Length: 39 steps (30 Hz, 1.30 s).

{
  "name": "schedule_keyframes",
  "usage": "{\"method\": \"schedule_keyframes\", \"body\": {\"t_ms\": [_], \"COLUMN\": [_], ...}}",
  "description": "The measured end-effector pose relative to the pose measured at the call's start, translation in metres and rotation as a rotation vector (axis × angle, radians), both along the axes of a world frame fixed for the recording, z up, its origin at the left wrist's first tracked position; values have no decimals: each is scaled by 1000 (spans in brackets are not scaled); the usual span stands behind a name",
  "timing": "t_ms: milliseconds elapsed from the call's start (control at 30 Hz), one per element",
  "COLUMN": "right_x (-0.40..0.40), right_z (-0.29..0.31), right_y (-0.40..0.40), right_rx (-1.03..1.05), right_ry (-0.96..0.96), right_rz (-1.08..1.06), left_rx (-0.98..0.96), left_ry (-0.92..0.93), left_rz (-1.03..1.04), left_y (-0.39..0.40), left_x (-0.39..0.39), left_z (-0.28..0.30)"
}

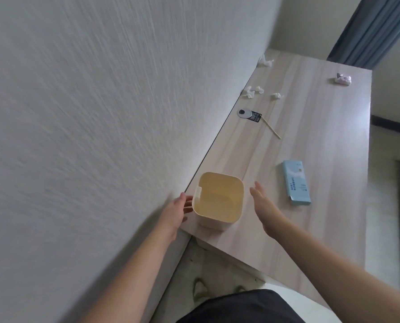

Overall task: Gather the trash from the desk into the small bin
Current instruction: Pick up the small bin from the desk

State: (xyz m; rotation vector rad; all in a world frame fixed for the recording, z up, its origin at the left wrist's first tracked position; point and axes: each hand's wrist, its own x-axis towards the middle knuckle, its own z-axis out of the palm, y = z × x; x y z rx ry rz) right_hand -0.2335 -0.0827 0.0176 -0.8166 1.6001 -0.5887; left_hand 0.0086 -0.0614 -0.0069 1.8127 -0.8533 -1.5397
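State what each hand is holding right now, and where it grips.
Nothing is gripped. The left hand is open against the left wall of the small bin; the right hand is open beside it, not touching.

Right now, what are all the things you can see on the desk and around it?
small bin: one, cream, open and looks empty, near corner of the desk by the wall
desk: one, pale wood grain, along the wall
blue box: one, light blue, flat on the desk to the right of the bin
wooden stick: one, tan, mid desk
black tag: one, black with white print, at the stick's end
round grommet: one, silver, at the desk's wall edge
white tissue scraps: several, crumpled, far along the wall side
pink wrapper: one, crumpled, far right edge
curtain: one, blue-grey, far corner
left hand: one, open, beside the bin
right hand: one, open, beside the bin
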Motion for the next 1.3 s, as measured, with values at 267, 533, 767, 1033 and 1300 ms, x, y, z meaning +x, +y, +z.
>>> {"method": "schedule_keyframes", "body": {"t_ms": [267,533,767,1033,1300], "right_x": [0,-6,-35,-77,-147], "right_z": [3,5,10,-4,-53], "right_y": [35,46,54,50,23], "right_rx": [40,-10,-21,-28,-107], "right_ry": [-174,-224,-215,-208,124], "right_rz": [-54,-76,-149,-126,-274], "left_rx": [55,77,91,91,116], "left_ry": [19,14,-36,47,206], "left_rz": [12,-259,-416,-247,7], "left_y": [-31,-35,-28,-28,-19], "left_x": [3,-13,-48,-85,-122], "left_z": [0,7,3,14,30]}}
